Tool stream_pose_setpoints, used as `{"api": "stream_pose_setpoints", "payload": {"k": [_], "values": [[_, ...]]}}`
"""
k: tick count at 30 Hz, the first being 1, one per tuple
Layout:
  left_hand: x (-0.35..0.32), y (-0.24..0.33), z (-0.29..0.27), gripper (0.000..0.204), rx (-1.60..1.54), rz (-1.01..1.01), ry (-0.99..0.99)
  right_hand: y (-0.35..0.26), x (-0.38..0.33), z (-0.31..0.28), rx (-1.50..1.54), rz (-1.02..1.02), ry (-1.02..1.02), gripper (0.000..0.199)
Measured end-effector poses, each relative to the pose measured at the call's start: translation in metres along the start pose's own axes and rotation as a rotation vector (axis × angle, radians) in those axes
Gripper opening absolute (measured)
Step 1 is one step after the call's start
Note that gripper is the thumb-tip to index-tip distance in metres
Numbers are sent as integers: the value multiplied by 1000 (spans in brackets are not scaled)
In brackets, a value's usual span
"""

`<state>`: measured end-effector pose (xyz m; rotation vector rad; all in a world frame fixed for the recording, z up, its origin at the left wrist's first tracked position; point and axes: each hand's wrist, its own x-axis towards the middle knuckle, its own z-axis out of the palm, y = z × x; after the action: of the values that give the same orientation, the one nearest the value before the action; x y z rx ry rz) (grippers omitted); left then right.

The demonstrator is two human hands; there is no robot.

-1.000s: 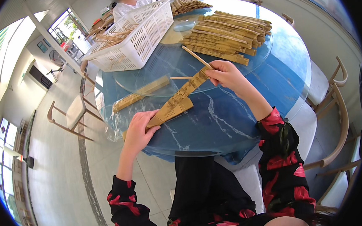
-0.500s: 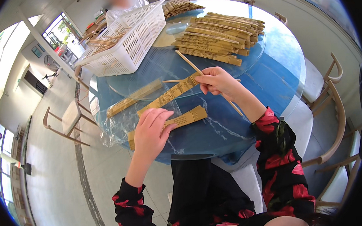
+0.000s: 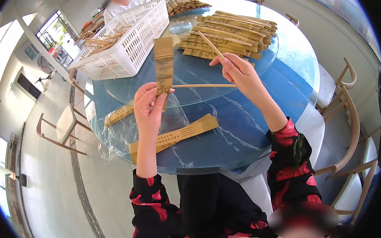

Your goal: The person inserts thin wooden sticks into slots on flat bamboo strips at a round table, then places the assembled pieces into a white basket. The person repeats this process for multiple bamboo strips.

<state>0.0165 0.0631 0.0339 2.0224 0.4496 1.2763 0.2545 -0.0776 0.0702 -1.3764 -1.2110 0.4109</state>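
Note:
My left hand pinches the lower end of a long gold-brown printed paper sleeve and holds it upright above the table. Off to the right, my right hand grips a thin pale wooden chopstick, which points up and to the left. A second chopstick lies across the tabletop between my hands. Nearer me, a couple of flat printed paper sleeves overlap beneath my left forearm. Beside them, another gold sleeve lies at clear plastic wrap.
A white slatted basket with chopsticks stands at the far left of the round glass-topped table. Piles of gold sleeves lie farther back. A person sits beyond the basket. Wooden chairs surround the table.
My left hand has risen off the table with the sleeve, which has swung from slanting to upright. My right hand has let go of the sleeve's end and moved slightly right with the chopstick.

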Motion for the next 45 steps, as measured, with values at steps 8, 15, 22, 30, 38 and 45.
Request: {"api": "stream_pose_setpoints", "payload": {"k": [8,15,22,30,38,45], "values": [[-10,-6,-4,17,-1052,-401,163,-4,-10,38,-119,-42,-344,25],[-10,3,9,12,-846,-395,295,-7,-12,36,-52,62,-448,27],[-18,22,19,20,-890,-533,-214,0,-14,37,149,172,-455,19],[-23,24,32,16,-806,-432,-256,-11,-16,32,193,312,-548,18],[-29,22,38,20,-579,-184,-292,-3,-13,32,205,223,-491,21],[-27,26,42,35,-297,-77,-281,8,-12,29,198,94,-493,19]]}}
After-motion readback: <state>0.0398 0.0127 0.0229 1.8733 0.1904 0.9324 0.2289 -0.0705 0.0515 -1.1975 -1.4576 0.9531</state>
